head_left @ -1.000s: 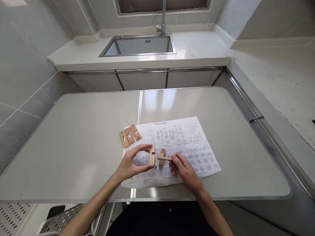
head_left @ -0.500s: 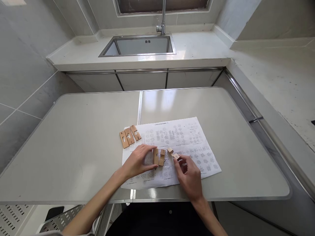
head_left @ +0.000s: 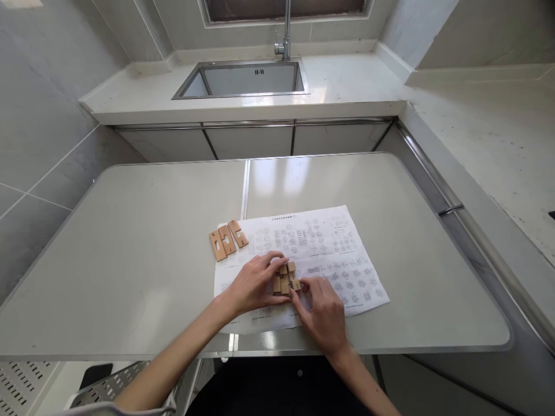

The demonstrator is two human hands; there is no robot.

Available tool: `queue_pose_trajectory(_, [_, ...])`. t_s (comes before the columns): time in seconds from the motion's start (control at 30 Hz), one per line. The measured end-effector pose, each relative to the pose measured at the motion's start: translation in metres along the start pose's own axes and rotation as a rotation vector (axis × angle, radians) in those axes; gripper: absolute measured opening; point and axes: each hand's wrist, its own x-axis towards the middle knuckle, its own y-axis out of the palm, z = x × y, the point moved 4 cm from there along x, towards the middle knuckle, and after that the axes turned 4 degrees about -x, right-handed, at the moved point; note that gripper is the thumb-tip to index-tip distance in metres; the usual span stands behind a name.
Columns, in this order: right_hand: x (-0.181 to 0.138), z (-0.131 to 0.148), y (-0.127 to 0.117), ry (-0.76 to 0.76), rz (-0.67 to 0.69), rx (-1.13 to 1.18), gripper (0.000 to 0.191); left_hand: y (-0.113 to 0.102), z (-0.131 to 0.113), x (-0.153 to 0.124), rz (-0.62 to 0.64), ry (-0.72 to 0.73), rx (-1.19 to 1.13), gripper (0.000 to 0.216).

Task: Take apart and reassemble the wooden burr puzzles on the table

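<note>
Several notched wooden puzzle blocks [head_left: 284, 279] are gathered side by side on a printed paper sheet [head_left: 277, 315]. My left hand [head_left: 255, 283] closes around them from the left, thumb at the near end and fingers at the far end. On their right side, my right hand [head_left: 321, 312] pinches another notched wooden block [head_left: 295, 285] between thumb and fingers, up against the group. How the notches meet is too small to make out. Three flat wooden pieces [head_left: 226, 240] with cut-outs and dark numerals lie apart at the sheet's upper left corner.
Line diagrams cover the sheet, which lies on a pale folding table [head_left: 151, 248] with a metal centre seam. Beyond it stands a white counter [head_left: 347, 81] with a sink [head_left: 243, 95] and tap [head_left: 286, 46]. A perforated rack [head_left: 108, 384] is at lower left.
My right hand has moved left, bringing its block against the others. The blocks by my left hand are now closed up together and that hand has shifted slightly right.
</note>
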Motion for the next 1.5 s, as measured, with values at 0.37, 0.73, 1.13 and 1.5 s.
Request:
queue_pose_trajectory(0.37, [0.0,-0.001,-0.005,-0.013,0.067,0.085,0.015,0.004,-0.001,0.007,-0.029,-0.056,0.019,0.059])
queue_pose_trajectory(0.73, [-0.001,-0.004,-0.004,0.031,0.06,0.161,0.015,-0.032,0.03,-0.062,-0.228,-0.287,-0.067,0.059])
queue_pose_trajectory(1.13, [-0.002,-0.003,-0.005,0.036,0.067,0.164,0.015,-0.05,0.054,-0.102,-0.289,-0.387,0.029,0.058])
queue_pose_trajectory(1.5, [-0.003,-0.004,-0.004,0.045,0.081,0.174,0.015,-0.055,0.068,-0.093,-0.211,-0.39,0.024,0.063])
